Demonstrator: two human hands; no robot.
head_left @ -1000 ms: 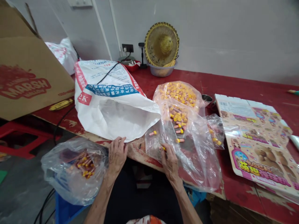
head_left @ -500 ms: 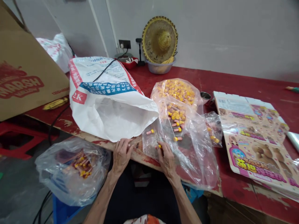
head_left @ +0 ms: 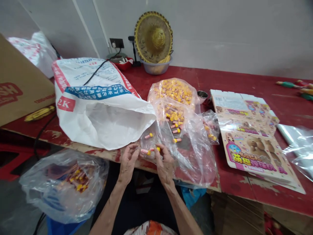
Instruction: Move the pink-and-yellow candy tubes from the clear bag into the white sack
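Note:
My right hand (head_left: 164, 163) pinches a small yellow-capped tube (head_left: 156, 149) at the table's front edge. Just left of it, my left hand (head_left: 128, 160) has its thumb and fingers apart, close to the end of another yellow-capped tube (head_left: 145, 151); whether it touches that tube is unclear. Behind my hands a loose tube (head_left: 148, 136) lies on clear plastic. A large clear bag (head_left: 174, 93) full of yellow-capped tubes spills several of them from its mouth. To the left lies a white woven sack (head_left: 80, 114) with its mouth open.
Below left, a clear bag (head_left: 61, 189) with more tubes sits over a blue crate (head_left: 61, 227). Flat printed cartons (head_left: 256, 147) lie at the right. A brown box (head_left: 22, 88) stands far left. At the back are a straw hat (head_left: 153, 37) and a metal cup (head_left: 202, 95).
The camera view has turned right. My right hand has lifted a tube off the plastic, and a second tube now shows between my hands. My left hand has risen from the table edge.

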